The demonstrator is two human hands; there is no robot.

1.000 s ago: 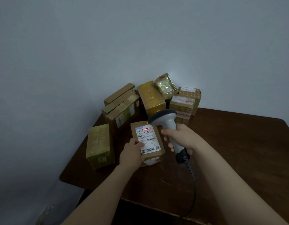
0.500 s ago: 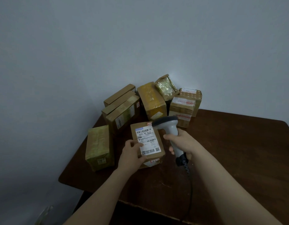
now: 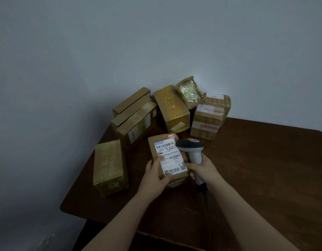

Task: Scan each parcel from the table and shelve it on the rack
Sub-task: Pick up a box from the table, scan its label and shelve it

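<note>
Parcel (image 3: 167, 158): small brown carton w/ white label (image 3: 172, 156) on top. Prob. light, since one hand carries it. Card looks stiff w/ crisp corners, so it shouldn't sag. Taped bits may be slick; bare card should grip ok. Best hold is across the short near end, thumb on top, fingers under, which is how the L hand (image 3: 154, 175) has it. L thumb presses the label's near-left part; the other fingers curl round the left edge & beneath, clamped on the carton. Carton tilts label-up and runs away from the fingertips; can't tell if its far end touches the surface (image 3: 256, 169).

R hand (image 3: 204, 170) has its fingers closed round the scanner (image 3: 191, 148) handle, scanner head above them, just right of the label. R fingers sit by the carton's right edge; contact unclear. Both forearms reach fwd. Other parcels (image 3: 172, 109) lie beyond the fingertips & left of the L hand.
</note>
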